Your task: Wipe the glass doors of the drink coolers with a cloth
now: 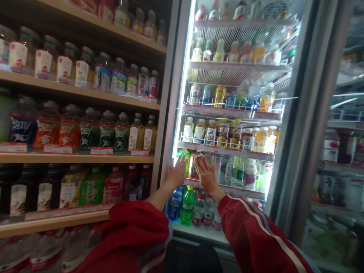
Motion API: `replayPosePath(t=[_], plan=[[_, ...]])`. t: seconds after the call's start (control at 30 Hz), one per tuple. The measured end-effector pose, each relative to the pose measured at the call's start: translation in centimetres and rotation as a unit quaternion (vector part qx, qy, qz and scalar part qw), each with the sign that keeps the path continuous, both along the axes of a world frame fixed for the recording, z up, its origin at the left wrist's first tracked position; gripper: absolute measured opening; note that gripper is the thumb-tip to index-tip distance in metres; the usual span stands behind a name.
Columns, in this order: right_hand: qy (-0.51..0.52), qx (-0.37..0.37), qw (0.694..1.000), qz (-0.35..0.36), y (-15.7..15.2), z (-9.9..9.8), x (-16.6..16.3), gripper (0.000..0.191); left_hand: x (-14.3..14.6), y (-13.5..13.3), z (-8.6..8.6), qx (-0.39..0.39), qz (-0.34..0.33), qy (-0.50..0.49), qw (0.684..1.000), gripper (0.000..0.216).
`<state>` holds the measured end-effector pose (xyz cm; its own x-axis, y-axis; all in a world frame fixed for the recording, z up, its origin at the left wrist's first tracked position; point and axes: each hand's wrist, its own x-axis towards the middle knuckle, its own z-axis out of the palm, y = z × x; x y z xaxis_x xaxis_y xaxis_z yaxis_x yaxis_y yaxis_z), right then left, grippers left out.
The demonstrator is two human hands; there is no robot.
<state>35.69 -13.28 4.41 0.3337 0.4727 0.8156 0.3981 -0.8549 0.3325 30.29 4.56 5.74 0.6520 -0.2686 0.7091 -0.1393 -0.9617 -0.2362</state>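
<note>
My right hand (207, 175) is pressed against the glass door (224, 77) of a lit drinks fridge, fingers pointing up. Beneath its fingers is a light brownish cloth (196, 159), mostly covered by the hand. To its left, my left hand (178, 173) is raised near the door's left edge with fingers stretched out and nothing in it. Whether its palm touches the glass, I cannot tell. Behind the hands, a green bottle (187, 157) and other drinks stand on a fridge shelf.
Left of the fridge, wooden shelves (85, 157) carry rows of bottled drinks. A metal door frame (309, 125) runs along the right, with another glass-fronted fridge (335, 174) beyond. Below my hands, a blue bottle (174, 204) and a green soda bottle (187, 206) stand on the fridge's bottom level.
</note>
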Motion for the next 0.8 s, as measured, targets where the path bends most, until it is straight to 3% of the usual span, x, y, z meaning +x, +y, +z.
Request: replayPosePath(t=[0.1,0.27,0.47,0.67,0.8], plan=[[-0.011,0.008,1.0,0.005,-1.3,-0.3,0.3,0.057,0.2,-2.0,0.3,0.014,-0.024,0.01,1.0,0.062],[-0.027,0.103,0.993,-0.04,-3.7,-0.1,0.6,0.053,0.9,-4.9,0.1,0.026,-0.061,0.018,0.998,0.06],[-0.01,0.064,0.997,-0.039,-5.8,-2.0,0.3,0.052,2.0,-8.1,-0.5,0.048,-0.097,0.008,0.994,0.058],[-0.022,0.145,0.987,-0.072,-8.4,-1.2,0.6,0.049,2.0,-10.7,-0.1,0.076,-0.115,0.011,0.99,0.058],[-0.015,0.101,0.993,-0.061,-9.7,-2.7,0.5,0.053,1.9,-11.9,-0.1,0.089,-0.119,0.001,0.989,0.061]])
